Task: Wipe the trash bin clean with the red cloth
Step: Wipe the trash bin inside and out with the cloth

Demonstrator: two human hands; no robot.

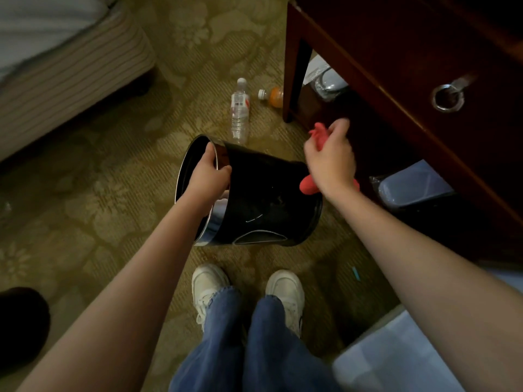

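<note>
At the centre of the frame a black trash bin (263,193) is seen tipped on its side, its open mouth turned toward the left of the frame and its base toward the right; whether it rests on the patterned carpet (99,207) cannot be told. Its rim is gripped by the left hand (208,176), fingers curled over the edge and into the opening. The red cloth (309,187) is bunched in the right hand (331,162), which is blurred and held just above the bin's base end, with cloth showing above and below the fist. Above the bin, 2 bottles are laid on the carpet: a clear water bottle (240,114) with a red-and-white label whose writing cannot be read, and an orange bottle (274,97) with a white cap. A dark wooden desk (396,52) with 1 ring pull (447,98) is seen in the upper right, and a striped bed (56,66) in the upper left. 2 white shoes (208,281) are seen at lower centre.
</note>
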